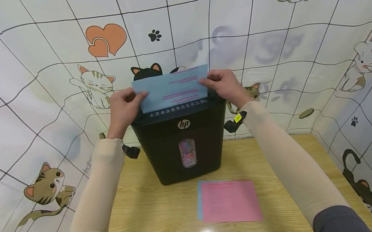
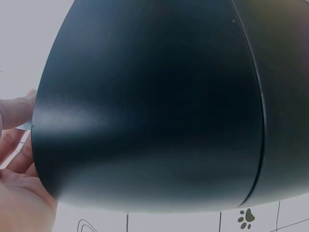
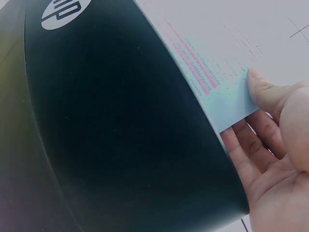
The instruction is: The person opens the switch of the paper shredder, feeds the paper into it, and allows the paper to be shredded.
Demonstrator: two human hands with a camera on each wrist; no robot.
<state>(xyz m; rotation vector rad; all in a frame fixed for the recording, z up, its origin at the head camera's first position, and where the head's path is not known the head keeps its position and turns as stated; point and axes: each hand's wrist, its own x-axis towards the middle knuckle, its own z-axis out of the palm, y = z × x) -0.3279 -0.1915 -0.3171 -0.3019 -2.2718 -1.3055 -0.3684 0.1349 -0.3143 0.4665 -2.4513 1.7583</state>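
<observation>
The left hand (image 1: 124,109) and the right hand (image 1: 226,85) each pinch a side edge of a blue sheet of paper (image 1: 172,88), thumbs in front. The sheet stands upright between the fingers, its bottom edge in the top slot of the black shredder (image 1: 183,141). A pink sheet (image 1: 229,201) lies on the wooden table (image 1: 145,222), nearer the person.

A pink sheet (image 1: 229,201) lies over a blue one on the wooden table (image 1: 152,221).
</observation>
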